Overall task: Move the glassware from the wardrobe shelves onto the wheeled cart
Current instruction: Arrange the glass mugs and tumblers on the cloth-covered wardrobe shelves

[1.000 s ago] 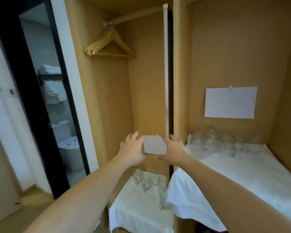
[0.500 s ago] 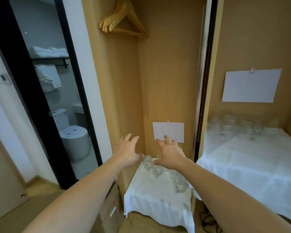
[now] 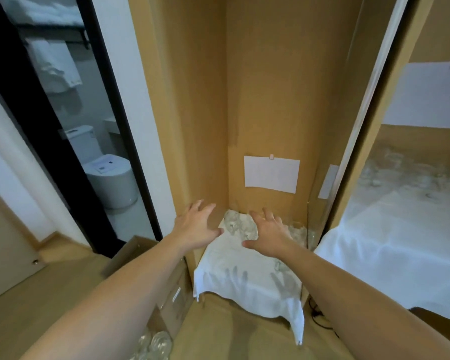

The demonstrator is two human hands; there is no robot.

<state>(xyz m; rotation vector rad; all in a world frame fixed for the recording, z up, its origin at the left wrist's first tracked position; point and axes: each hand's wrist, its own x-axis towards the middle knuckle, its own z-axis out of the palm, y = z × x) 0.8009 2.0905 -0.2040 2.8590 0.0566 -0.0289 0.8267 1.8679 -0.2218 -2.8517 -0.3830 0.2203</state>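
Fingers spread and holding nothing, the left hand (image 3: 196, 231) and right hand (image 3: 268, 236) hover over the glasses (image 3: 235, 224) clustered on the low cloth-covered shelf (image 3: 244, 279), seemingly poised to pick some up.

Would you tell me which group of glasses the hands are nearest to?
The glasses on the low left shelf, lying between left hand and right hand; the other cluster sits on the higher right shelf.
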